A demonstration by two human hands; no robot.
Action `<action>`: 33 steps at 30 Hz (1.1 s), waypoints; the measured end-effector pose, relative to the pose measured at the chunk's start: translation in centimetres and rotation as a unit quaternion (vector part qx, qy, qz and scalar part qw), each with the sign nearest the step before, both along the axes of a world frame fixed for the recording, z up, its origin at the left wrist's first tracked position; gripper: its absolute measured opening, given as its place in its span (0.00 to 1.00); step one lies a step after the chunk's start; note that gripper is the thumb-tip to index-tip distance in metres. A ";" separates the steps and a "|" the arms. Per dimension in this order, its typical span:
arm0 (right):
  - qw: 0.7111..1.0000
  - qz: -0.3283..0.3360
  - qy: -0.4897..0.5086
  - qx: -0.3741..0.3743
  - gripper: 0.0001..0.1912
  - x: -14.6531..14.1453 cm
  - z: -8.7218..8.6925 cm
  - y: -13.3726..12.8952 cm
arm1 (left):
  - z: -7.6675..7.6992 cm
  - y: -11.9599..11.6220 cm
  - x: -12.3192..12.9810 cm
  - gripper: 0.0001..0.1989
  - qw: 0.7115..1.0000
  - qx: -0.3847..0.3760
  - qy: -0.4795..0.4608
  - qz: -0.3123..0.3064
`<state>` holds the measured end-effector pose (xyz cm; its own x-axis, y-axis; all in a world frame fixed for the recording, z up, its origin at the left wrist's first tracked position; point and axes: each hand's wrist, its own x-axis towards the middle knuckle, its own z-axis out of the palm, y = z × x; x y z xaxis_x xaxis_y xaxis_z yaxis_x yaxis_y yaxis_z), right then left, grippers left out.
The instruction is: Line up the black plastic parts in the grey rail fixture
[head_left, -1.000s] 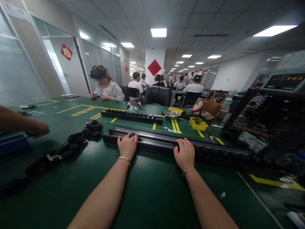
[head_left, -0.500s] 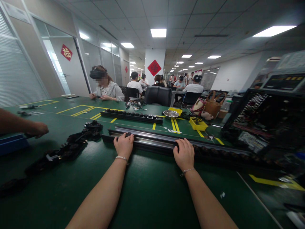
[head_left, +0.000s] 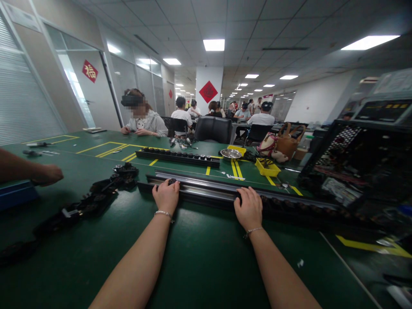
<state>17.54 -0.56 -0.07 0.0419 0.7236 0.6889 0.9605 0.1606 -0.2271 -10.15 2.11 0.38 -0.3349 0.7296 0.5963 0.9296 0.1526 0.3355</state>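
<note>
A long black metal rail [head_left: 206, 192] with shiny inner tracks lies across the green table in front of me. My left hand [head_left: 165, 198] reaches over its left part, fingers bent round a small round black part [head_left: 173, 181] at the channel. Further right, my right hand [head_left: 249, 208] curls over the same rail with closed fingers. Something dark shows beside its thumb, mostly covered by the hand. From there a row of small black parts [head_left: 289, 204] sits in the rail toward the right.
Left of me lies a line of loose black parts [head_left: 104, 189]; another person's hand [head_left: 51, 174] is by a blue bin [head_left: 17, 195]. Beyond stand a second filled rail [head_left: 177, 156], a metal bowl [head_left: 231, 153] and a yellow tray [head_left: 268, 167]. An open computer case [head_left: 341, 159] is at right.
My left hand has shifted very slightly left along the rail with the small black part. The other person's hand at the left has drawn back a little. My right hand stays put.
</note>
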 end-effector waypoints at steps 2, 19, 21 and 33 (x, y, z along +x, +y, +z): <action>1.000 -0.001 -0.001 0.001 0.18 0.0 0.0 0.0 | -0.1 0.0 -0.1 0.20 1.000 0.000 0.001 0.005; 1.000 -0.005 -0.002 0.004 0.17 -0.1 0.1 -0.1 | -0.2 0.4 -0.9 0.18 0.999 -0.002 -0.003 0.047; 1.000 -0.006 -0.003 0.004 0.17 -0.1 0.1 -0.1 | -0.3 0.5 -1.1 0.18 0.999 -0.003 -0.008 0.053; 1.000 -0.005 -0.003 0.000 0.17 0.0 0.1 0.0 | -0.2 0.6 -1.3 0.18 0.999 -0.008 -0.007 0.053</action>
